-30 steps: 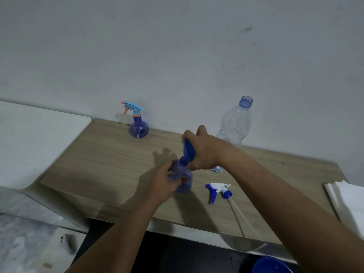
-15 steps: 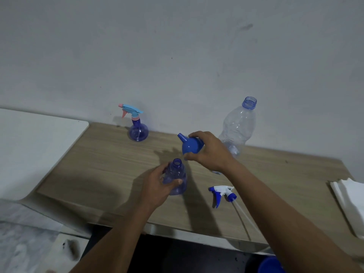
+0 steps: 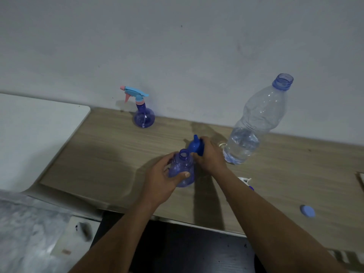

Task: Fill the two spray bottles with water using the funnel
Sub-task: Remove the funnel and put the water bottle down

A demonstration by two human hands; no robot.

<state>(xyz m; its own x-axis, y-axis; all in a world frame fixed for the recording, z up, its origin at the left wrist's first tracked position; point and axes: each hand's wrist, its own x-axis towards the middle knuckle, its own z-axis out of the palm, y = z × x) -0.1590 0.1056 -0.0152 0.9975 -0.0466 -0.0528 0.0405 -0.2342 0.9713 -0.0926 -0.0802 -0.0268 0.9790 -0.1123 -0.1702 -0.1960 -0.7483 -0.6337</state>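
An uncapped purple spray bottle (image 3: 182, 170) stands mid-table, and my left hand (image 3: 164, 179) grips its body. Just behind its neck my right hand (image 3: 209, 156) holds the blue funnel (image 3: 195, 147), spout pointing up and away from the mouth. A second purple spray bottle (image 3: 143, 117) with a light-blue and pink trigger head stands by the wall. A clear water bottle (image 3: 254, 129), uncapped and about a third full, stands to the right. The removed white-and-blue spray head (image 3: 245, 181) lies mostly hidden behind my right forearm.
The wooden table (image 3: 110, 152) runs along a grey wall. A blue bottle cap (image 3: 307, 211) lies near the front right edge. A white surface (image 3: 33, 134) adjoins on the left. White paper (image 3: 361, 179) shows at the far right edge.
My right hand lifted the funnel out of the spray bottle's neck, turned it spout-up and brought it down behind the bottle. My left hand kept its hold. The view shifted downward and left.
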